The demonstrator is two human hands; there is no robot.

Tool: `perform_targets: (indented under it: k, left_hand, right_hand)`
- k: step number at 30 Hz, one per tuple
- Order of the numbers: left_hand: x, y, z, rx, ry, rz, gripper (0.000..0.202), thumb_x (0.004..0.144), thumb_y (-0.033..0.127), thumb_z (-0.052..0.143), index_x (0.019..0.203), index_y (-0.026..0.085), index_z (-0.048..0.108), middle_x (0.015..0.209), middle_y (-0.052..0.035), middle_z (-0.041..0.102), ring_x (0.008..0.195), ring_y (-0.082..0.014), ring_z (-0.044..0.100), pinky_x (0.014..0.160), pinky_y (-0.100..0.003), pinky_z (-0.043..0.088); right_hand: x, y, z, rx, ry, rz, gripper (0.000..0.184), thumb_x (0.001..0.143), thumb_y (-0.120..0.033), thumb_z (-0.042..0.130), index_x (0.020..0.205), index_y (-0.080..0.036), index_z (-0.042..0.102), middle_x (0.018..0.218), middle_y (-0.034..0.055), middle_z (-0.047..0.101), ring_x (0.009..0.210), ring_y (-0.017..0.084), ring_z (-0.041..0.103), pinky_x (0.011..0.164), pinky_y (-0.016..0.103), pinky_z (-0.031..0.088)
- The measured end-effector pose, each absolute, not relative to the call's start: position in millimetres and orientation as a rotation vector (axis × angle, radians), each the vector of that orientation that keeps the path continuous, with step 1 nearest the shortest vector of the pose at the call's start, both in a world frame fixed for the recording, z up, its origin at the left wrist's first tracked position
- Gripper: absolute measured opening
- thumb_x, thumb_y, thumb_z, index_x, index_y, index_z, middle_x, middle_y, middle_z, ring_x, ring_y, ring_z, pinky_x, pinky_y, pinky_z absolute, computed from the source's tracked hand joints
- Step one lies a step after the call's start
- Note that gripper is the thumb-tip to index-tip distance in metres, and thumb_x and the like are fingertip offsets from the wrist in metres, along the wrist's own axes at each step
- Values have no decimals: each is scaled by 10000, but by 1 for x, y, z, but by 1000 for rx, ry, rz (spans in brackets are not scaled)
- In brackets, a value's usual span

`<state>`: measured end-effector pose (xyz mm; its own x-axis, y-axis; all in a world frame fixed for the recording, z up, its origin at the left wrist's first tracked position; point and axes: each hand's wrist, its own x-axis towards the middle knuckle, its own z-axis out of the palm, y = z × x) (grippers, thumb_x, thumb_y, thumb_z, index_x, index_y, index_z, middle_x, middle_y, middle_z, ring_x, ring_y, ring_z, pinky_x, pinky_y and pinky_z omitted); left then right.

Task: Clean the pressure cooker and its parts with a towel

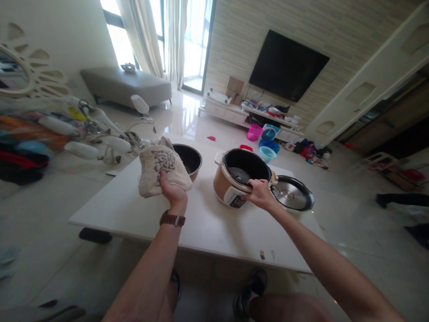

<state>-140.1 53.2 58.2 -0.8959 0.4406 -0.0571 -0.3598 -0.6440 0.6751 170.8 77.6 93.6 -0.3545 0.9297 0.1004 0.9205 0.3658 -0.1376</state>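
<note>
My left hand (172,190) grips a folded cream cloth (152,172) with a dark printed pattern, held up over the left part of the white table (201,223). Partly behind the cloth stands a round inner pot (197,167) with a dark inside. My right hand (261,193) is closed on the front right rim of an electric pressure cooker (219,183), a gold-brown and white body with a control panel. Its black inside is uncovered, with a heating plate at the bottom. Right of the cooker lies its round lid (293,194), metal underside up.
Two small items, one a yellow-and-blue figure (262,254), lie near the table's front right edge. Beyond the table are a pink basket (254,132), a light blue basket (267,154) and a low TV cabinet (228,114). A white lamp-like fixture (114,143) lies at left.
</note>
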Motion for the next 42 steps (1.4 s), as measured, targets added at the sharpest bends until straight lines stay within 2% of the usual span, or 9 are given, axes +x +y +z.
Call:
perform_targets:
  k: [11, 16, 20, 24, 29, 33, 37, 40, 42]
  left_hand:
    - [-123, 30, 93, 417, 753, 2218, 572, 942, 658, 531, 1305, 244, 684, 1383, -78, 730, 1430, -265, 593, 1180, -395, 504]
    - [-91, 3, 144, 558, 673, 1983, 565, 920, 646, 566, 1278, 232, 708, 1313, -78, 762, 1362, -316, 641, 1132, -487, 549]
    - [-47, -23, 168, 628, 680, 1630, 570, 919, 661, 537, 1201, 211, 743, 1169, -109, 798, 1273, -362, 686, 1045, -551, 597]
    - [-10, -43, 171, 587, 594, 1267, 553, 859, 649, 593, 1119, 191, 762, 1069, -144, 804, 1201, -411, 711, 996, -606, 602]
    - [3, -56, 167, 580, 457, 984, 471, 803, 512, 720, 1112, 158, 754, 1044, -155, 805, 1154, -399, 736, 995, -564, 600]
    - [-20, -49, 157, 710, 537, 925, 403, 771, 401, 809, 1071, 135, 766, 1065, -171, 804, 969, -309, 784, 854, -418, 634]
    - [-63, -23, 122, 808, 882, 1284, 330, 708, 423, 821, 856, 137, 746, 741, -65, 731, 529, -131, 635, 484, -232, 442]
    - [-87, -2, 84, 747, 1197, 1654, 271, 689, 408, 766, 747, 171, 648, 629, 7, 625, 463, -82, 501, 425, -196, 299]
    - [-92, 8, 64, 750, 1376, 1697, 283, 681, 408, 764, 791, 176, 644, 702, -5, 648, 529, -99, 537, 455, -197, 350]
  right_hand:
    - [186, -65, 98, -1598, -2402, 353, 350, 727, -376, 913, 986, -273, 701, 1041, 83, 777, 1089, 336, 704, 1114, 539, 351]
    - [188, -68, 123, -1490, -1949, 670, 817, 616, -530, 974, 1339, -320, 658, 1449, 112, 672, 1382, 375, 581, 1208, 581, 343]
    - [180, -74, 133, -1189, -1271, 1205, 701, 728, -753, 796, 1250, -299, 687, 1388, 123, 698, 1342, 344, 625, 1165, 537, 470]
    - [171, -85, 133, -975, -1004, 1485, 826, 797, -951, 482, 1279, -310, 683, 1311, 137, 730, 1300, 372, 656, 1072, 606, 553]
    - [181, -87, 139, -998, -906, 1426, 711, 848, -791, 576, 1351, -295, 659, 1345, 122, 740, 1340, 383, 650, 1077, 656, 551]
    - [217, -75, 155, -1019, -871, 1221, 547, 841, -665, 665, 1247, -301, 708, 1333, 99, 754, 1325, 363, 671, 1080, 643, 566]
    - [247, -43, 178, -1073, -888, 1009, 481, 779, -529, 754, 1181, -265, 727, 1226, 102, 789, 1248, 356, 715, 1038, 602, 600]
    - [241, -9, 184, -1215, -1047, 928, 511, 712, -458, 800, 1160, -222, 730, 1221, 110, 790, 1141, 354, 750, 992, 551, 616]
    - [223, 14, 178, -1403, -1291, 841, 477, 717, -416, 796, 1135, -193, 741, 1185, 120, 797, 1110, 346, 751, 989, 509, 605]
